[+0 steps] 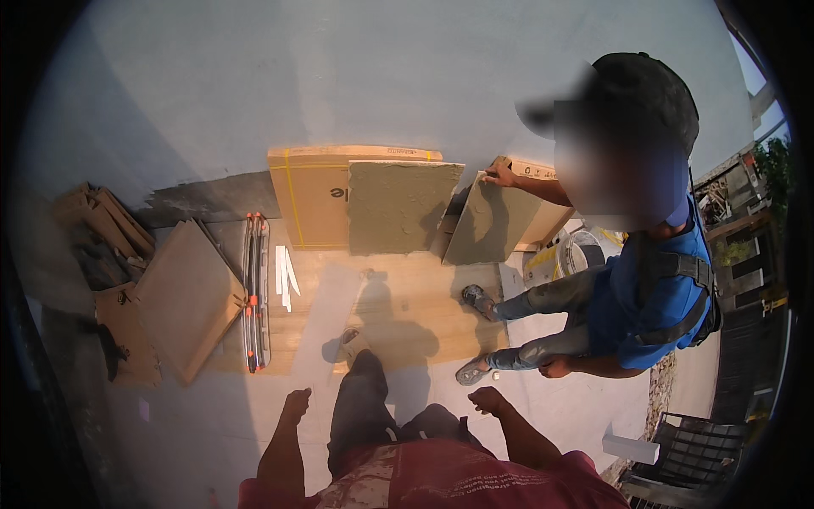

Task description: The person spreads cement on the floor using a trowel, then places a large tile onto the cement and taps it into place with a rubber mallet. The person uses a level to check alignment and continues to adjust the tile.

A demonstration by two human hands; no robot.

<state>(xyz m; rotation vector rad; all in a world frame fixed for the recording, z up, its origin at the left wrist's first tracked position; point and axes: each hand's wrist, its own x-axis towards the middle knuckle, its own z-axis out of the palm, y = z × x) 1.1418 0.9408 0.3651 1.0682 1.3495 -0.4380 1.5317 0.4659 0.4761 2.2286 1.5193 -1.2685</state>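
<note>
My left hand [295,405] hangs beside my left leg with curled fingers; what they hold, if anything, is hidden. My right hand [487,399] is curled too, off to the right of my legs, its contents too small to make out. Ahead, two slabs coated with grey-green mortar [394,199] [482,222] stand against cardboard packages [309,199] by the wall. A co-worker [657,293] in blue grips the right slab's top edge with one hand [500,174]; their other hand [555,366] hangs low.
Flattened cardboard [182,297], a long metal tool [254,293] and white strips [282,276] lie at left on pale flooring. A bucket [581,254] stands behind the co-worker's legs. A pale block [629,450] and dark rack [691,450] sit lower right, by a gravel strip.
</note>
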